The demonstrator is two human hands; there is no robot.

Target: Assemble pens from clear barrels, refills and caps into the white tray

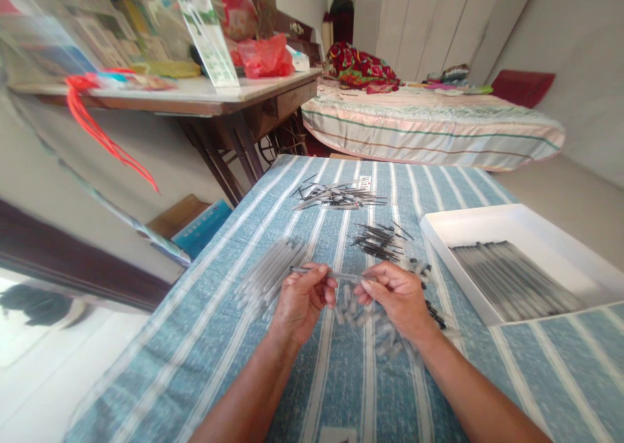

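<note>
Head view shows our left hand (301, 300) and right hand (396, 298) pinching one thin pen tube (341, 276) between them, above the striped tablecloth (205, 339). We judge the work partly done: the white tray (517, 225) holds a row of finished pens (511, 280), while loose refills (377, 240), a farther pile (336, 196) and pale barrels (270, 270) wait.

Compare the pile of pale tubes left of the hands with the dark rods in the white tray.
The pale tubes lie loose on the striped cloth; the dark rods sit packed side by side in the white tray. The tubes look light grey, the rods near black. Both are thin, straight sticks.
</note>
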